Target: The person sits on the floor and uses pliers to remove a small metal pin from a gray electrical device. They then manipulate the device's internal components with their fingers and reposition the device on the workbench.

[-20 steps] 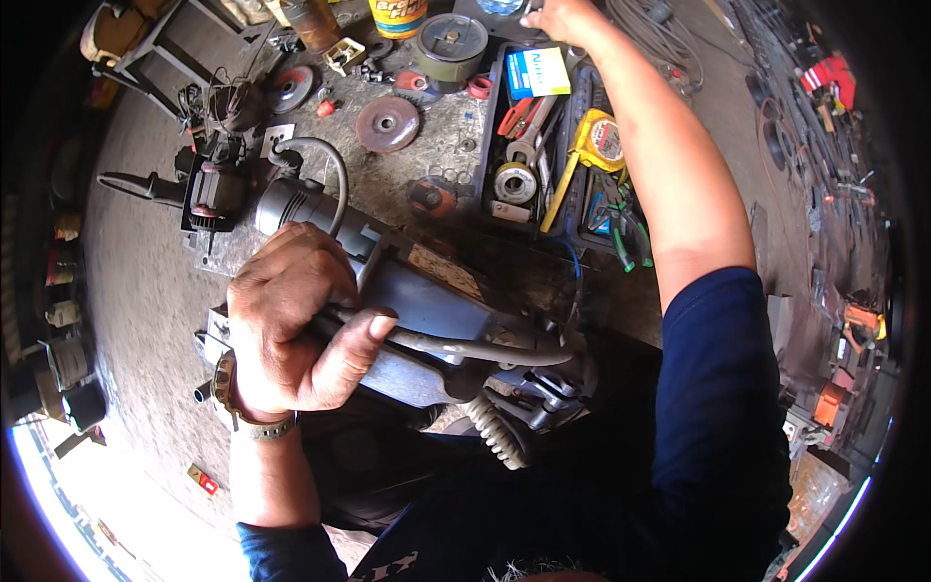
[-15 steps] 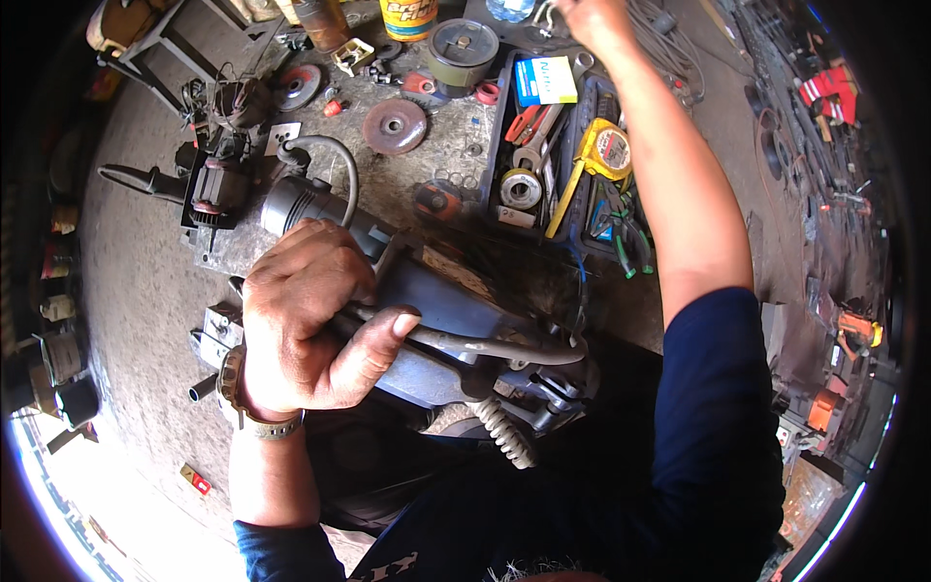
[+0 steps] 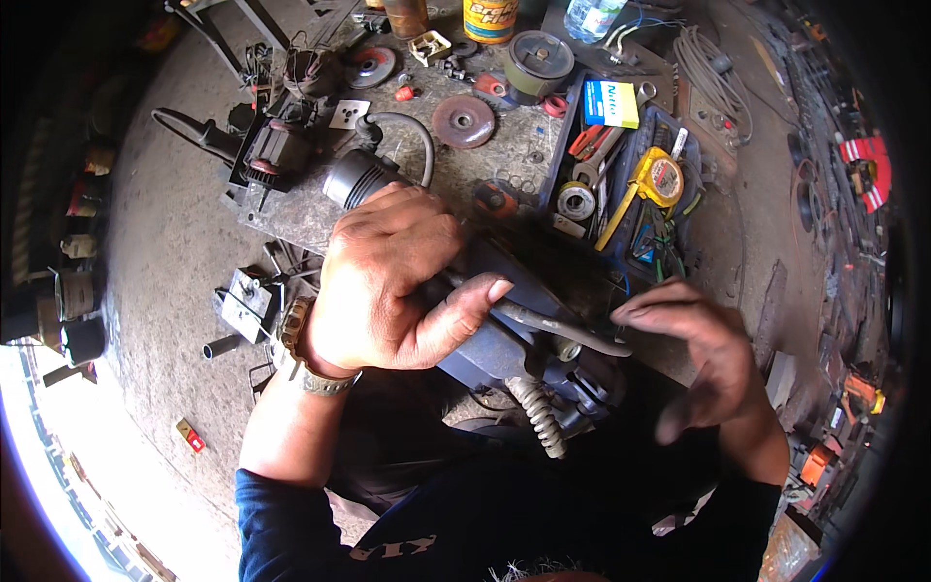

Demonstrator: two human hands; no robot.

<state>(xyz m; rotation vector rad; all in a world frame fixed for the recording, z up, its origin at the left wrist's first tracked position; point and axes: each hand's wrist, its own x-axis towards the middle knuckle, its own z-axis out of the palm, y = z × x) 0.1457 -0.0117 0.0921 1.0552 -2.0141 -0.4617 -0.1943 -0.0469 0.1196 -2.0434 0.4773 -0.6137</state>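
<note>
While the left hand lies over the top of a dark blue power tool, its fingers curl around the housing and the thumb presses along a long metal lever on the tool's side. This tool sits low in the middle of the view, close to the person's body, with a pale ribbed cable sleeve hanging from its underside. Blurred, the right hand hovers just beside the tool's right end, fingers loosely bent and apart, gripping nothing; whether the fingertips touch the lever's end cannot be told. Beyond, a worn bench holds a grinding disc, and an open toolbox holds a yellow tape measure.
</note>
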